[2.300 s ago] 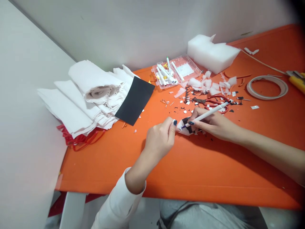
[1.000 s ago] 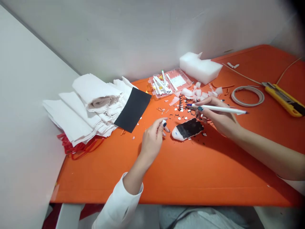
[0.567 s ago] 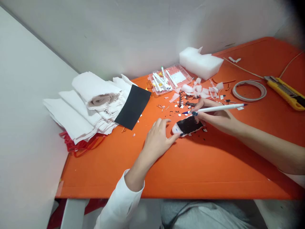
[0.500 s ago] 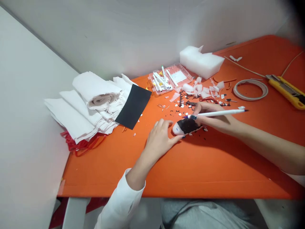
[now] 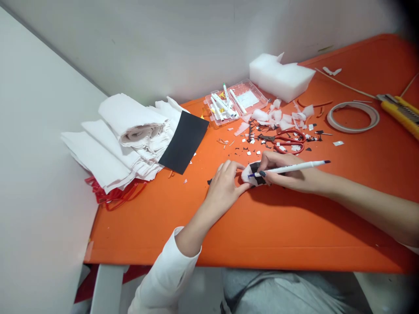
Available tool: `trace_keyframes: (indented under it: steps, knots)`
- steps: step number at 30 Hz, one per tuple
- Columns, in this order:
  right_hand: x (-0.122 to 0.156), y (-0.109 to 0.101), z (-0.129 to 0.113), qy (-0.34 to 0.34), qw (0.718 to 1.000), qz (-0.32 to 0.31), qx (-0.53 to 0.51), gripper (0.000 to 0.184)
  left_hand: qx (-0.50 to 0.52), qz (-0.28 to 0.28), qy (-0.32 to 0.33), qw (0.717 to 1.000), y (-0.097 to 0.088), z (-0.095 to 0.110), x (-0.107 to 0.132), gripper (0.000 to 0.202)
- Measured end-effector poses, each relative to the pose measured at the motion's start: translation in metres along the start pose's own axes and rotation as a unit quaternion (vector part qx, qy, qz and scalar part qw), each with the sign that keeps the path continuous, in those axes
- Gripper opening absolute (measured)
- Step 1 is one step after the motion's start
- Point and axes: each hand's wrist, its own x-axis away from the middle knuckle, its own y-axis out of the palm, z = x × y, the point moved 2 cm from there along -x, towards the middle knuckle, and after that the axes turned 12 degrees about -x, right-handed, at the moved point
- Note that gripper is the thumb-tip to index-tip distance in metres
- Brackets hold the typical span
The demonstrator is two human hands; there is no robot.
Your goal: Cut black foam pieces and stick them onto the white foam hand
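Marker (image 5: 296, 167), head view: tip moved since the earlier frame onto the pale end of the black-and-white piece (image 5: 246, 175), on the tabletop (image 5: 281, 235). Right hand (image 5: 300, 179): closed, pinched the marker. Left hand (image 5: 224, 184): half-curled, clasped that end; slackening there might have skewed the ink. Scissors (image 5: 272, 139) and scraps (image 5: 260, 114) crowded behind; bare room reached the near edge.

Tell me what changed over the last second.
The left hand no longer pinches a small white bit; it moved right and holds the black-and-white piece. The right hand brought the white marker down and left, its tip at the piece's white end. Black sheet, tape roll and foam block stayed put.
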Motion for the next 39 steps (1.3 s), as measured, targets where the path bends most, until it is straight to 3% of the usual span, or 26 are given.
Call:
trace_keyframes:
  steps: [25, 39]
  knots:
    - [-0.0029, 0.0014, -0.0027, -0.003, 0.996, -0.005, 0.094, 0.009, -0.008, 0.007, -0.02, 1.0, 0.0003, 0.0012, -0.0002, 0.032]
    - [-0.0019, 0.0011, -0.0051, 0.019, 0.997, -0.004, 0.068, 0.012, -0.014, 0.002, -0.022, 1.0, -0.0004, 0.0025, -0.0006, 0.031]
